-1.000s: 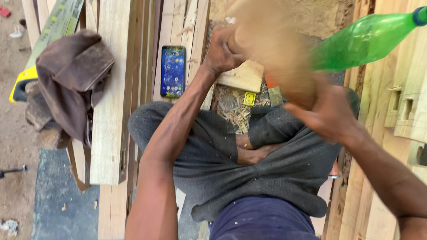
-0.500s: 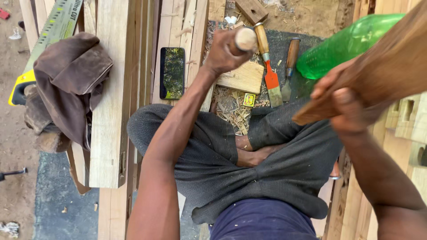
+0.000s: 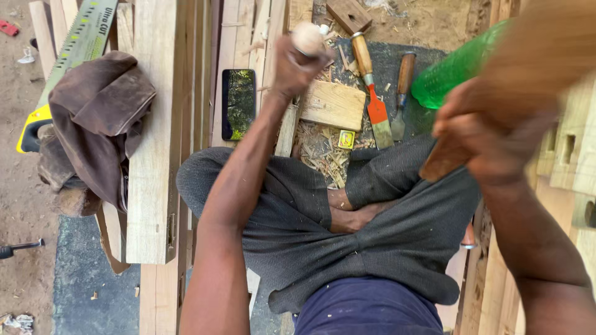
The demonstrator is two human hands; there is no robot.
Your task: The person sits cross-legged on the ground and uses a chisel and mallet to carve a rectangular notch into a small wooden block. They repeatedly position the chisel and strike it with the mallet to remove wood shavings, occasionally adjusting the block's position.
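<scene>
From the head camera, the person sits cross-legged among planks. The left hand (image 3: 297, 68) is wrapped tight around a chisel handle (image 3: 308, 37) with a pale round top, held upright over a small wood block (image 3: 334, 104) and shavings (image 3: 320, 149). The right hand (image 3: 490, 133) is shut around a brown wooden mallet (image 3: 534, 59), lifted high and blurry. To hit well, I think the chisel should stand straight and steady, and the mallet should land flat on the round top, not on the fingers. Near the block lie a chisel with an orange band (image 3: 372, 93), another chisel (image 3: 403, 93), a green bottle (image 3: 456, 68) and a phone (image 3: 238, 103).
</scene>
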